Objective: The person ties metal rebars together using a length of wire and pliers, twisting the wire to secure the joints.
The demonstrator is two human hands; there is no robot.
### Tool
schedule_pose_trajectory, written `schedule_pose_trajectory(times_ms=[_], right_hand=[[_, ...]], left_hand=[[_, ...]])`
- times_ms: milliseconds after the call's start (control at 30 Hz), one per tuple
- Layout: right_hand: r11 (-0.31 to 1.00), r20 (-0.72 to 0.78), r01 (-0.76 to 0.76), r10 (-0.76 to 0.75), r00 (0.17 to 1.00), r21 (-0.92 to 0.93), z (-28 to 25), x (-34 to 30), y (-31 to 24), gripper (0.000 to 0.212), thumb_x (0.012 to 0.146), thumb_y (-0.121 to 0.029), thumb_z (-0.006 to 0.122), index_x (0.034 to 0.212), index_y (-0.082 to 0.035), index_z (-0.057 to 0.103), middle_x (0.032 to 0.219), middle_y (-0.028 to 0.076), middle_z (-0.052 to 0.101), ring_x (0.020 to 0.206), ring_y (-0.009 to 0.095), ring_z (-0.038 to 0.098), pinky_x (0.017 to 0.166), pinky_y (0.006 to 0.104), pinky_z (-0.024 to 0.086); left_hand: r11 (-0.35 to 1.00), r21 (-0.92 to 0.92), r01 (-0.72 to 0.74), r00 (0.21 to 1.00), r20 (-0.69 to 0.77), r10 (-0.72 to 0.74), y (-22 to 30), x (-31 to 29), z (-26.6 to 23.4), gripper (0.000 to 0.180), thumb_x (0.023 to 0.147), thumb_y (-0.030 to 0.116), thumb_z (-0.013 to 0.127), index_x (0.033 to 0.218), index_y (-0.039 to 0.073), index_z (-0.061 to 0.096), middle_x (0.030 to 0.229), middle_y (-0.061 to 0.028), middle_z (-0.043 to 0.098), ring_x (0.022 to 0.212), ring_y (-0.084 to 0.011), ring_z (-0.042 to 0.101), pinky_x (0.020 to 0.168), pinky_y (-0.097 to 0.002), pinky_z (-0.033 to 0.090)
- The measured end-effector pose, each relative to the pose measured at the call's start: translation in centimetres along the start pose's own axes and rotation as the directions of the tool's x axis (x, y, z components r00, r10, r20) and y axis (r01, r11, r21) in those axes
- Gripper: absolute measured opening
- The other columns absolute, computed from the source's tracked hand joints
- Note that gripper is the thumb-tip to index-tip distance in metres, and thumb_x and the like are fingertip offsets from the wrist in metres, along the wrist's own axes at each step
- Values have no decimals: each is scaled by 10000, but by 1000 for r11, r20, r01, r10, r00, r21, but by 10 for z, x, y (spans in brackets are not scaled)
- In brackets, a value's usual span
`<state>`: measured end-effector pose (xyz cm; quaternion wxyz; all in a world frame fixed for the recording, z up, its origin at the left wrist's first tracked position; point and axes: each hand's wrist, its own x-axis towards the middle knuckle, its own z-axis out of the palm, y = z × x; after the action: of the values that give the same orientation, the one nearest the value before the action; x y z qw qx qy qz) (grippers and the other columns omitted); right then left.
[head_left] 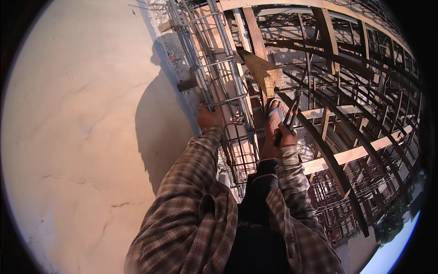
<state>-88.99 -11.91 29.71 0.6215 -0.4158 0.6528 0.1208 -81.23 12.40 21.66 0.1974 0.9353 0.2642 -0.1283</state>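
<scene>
Head view: our left hand (211,117) grasps the rebar cage (232,98), likely heavy and stiff, sensibly by its left-edge bar (203,83), our right hand (286,136) clutching an orange-marked tool (292,122).

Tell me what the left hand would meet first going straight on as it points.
The rebar cage: the left hand appears closed around one of its bars, so the way ahead seems blocked at once, though depth is unclear.
</scene>
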Motion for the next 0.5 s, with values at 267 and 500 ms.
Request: schedule_pose_trajectory(times_ms=[267, 500], right_hand=[[926, 353, -332, 376, 857, -179, 19, -70, 20, 167, 870, -149, 615, 767, -55, 525, 544, 41, 493, 379, 173, 464, 342, 342, 355], [770, 42, 84, -75, 996, -632, -129, -58, 46, 329, 781, -274, 727, 936, -25, 578, 639, 53, 574, 571, 209, 586, 548, 356, 481]], left_hand=[[997, 83, 3, 999, 50, -7, 8, 2, 3, 432, 776, 335, 654, 1039, -7, 624, 851, -248, 670, 810, -436, 644, 716, -516, 519], [997, 56, 50, 998, 40, -52, 8, 5, 2, 349, 798, 319, 626, 976, 19, 653, 841, -217, 689, 812, -439, 649, 721, -519, 525]])
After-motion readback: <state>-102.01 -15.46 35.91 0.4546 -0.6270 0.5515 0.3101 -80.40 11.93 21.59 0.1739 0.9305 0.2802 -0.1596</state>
